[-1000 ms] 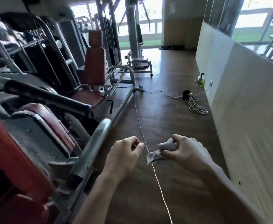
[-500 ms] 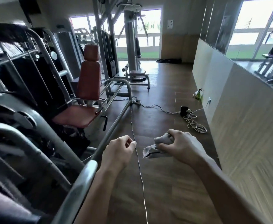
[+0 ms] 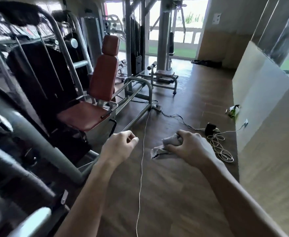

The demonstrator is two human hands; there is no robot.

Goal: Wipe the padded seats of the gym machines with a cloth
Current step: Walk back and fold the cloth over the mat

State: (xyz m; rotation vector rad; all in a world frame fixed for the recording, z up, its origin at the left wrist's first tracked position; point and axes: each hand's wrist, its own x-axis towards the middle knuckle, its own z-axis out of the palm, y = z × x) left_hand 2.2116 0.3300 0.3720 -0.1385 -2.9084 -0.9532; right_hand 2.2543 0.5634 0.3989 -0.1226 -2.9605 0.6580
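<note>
My right hand point(image 3: 190, 147) grips a crumpled grey cloth point(image 3: 170, 141), and a loose end of it hangs to the left below my fingers. My left hand point(image 3: 121, 146) is held out beside it with fingers curled into a fist, holding nothing. Ahead on the left stands a machine with a red padded seat point(image 3: 85, 117), a red backrest point(image 3: 106, 76) and a headrest point(image 3: 110, 45). Both hands are short of that seat and to its right. A small padded bench point(image 3: 164, 73) sits farther back.
Grey steel machine tubes point(image 3: 37, 151) crowd the left foreground. A thin white cord point(image 3: 141, 168) runs along the wooden floor between my arms. A coiled white cable point(image 3: 220, 149), a black adapter point(image 3: 210, 128) and a green bottle point(image 3: 232, 111) lie by the right wall point(image 3: 268, 134).
The view has moved forward past the near red pads, bringing the red-seated machine closer on the left. Both hands keep the same pose, the right still gripping the cloth.
</note>
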